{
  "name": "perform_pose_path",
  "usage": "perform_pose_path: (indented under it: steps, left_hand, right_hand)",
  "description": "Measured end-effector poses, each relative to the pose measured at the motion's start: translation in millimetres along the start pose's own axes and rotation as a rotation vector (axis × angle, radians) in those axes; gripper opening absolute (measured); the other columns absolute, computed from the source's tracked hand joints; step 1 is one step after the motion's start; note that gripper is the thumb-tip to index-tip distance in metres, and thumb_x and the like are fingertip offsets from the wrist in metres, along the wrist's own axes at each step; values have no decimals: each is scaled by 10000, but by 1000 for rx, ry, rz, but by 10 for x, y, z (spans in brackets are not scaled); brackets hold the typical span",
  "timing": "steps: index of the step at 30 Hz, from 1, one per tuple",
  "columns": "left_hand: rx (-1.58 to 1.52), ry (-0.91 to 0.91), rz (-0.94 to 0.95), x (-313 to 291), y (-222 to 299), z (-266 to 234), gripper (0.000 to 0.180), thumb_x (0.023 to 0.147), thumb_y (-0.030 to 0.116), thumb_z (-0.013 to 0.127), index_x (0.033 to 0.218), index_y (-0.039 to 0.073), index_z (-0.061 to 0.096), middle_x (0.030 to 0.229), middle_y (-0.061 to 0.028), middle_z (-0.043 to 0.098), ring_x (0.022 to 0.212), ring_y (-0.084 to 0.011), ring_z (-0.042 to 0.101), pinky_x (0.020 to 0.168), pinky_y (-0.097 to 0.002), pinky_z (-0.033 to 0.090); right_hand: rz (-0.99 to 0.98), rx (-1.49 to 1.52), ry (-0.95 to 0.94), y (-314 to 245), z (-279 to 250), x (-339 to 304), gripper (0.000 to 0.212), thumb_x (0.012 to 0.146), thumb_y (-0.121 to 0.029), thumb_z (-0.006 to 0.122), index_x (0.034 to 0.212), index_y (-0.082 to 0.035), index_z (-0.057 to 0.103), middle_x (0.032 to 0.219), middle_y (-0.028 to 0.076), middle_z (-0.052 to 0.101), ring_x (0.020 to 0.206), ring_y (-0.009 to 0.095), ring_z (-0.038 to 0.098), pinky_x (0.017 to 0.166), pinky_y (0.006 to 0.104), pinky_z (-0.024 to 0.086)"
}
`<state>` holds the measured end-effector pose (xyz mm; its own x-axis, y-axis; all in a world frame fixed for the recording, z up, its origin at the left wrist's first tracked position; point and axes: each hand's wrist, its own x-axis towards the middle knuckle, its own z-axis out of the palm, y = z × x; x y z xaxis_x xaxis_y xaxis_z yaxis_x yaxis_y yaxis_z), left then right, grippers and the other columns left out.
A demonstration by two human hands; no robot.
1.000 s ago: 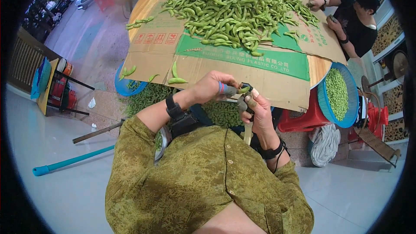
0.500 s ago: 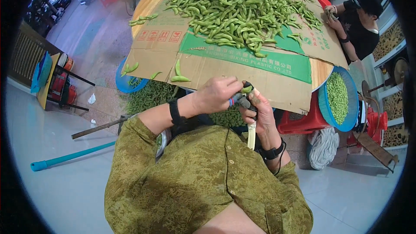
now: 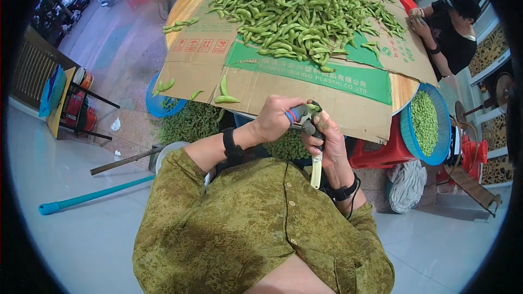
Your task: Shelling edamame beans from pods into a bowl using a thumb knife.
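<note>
Close together at the near edge of the cardboard, both my hands work on one green bean pod [image 3: 312, 108]. My left hand [image 3: 277, 116] is closed, its thumb and fingers pinching at the pod's left side, with a blue and red band round one finger. My right hand [image 3: 331, 140] is closed too, holding the pod at its fingertips. From below the right palm sticks out a cream-coloured handle [image 3: 316, 173]; the rest of that tool is hidden. Dark coverings show on some fingertips. A big heap of bean pods [image 3: 305, 11] lies beyond on the cardboard [image 3: 261, 93].
Right of the table, a blue basket [image 3: 448, 136] of shelled beans stands by a red stool [image 3: 376, 159]. Empty pods [image 3: 190, 122] cover the floor at left, near a blue basin [image 3: 154, 98]. A person [image 3: 452, 38] handles something at the far right; another's arm shows top left.
My left hand has turned slightly and its wrist has shifted right, with the fingers still at the pod. The right hand stays nearly in place; the pod between them looks more hidden.
</note>
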<state>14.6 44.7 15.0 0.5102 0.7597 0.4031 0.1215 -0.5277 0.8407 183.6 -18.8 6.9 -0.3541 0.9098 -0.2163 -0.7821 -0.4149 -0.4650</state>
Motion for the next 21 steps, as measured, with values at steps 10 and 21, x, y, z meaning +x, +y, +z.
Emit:
perform_pose_path:
  steps: [10, 21]
  left_hand:
    - [-364, -167, -557, -75, 111, -71, 179, 918, 122, 493, 963, 29, 638, 700, 10, 603, 519, -25, 493, 433, -189, 368]
    - [236, -266, 5, -206, 112, -50, 244, 803, 19, 548, 1042, -14, 580, 895, -203, 612, 851, -389, 595, 715, -400, 475]
  right_hand:
    - [-662, -1109, 304, 82, -78, 38, 205, 878, -18, 571, 1082, -1, 582, 793, 61, 587, 585, 133, 528, 495, 252, 408]
    - [-1129, -1693, 187, 87, -83, 103, 272, 716, 44, 615, 962, 21, 501, 804, 179, 503, 658, 352, 538, 554, 390, 428]
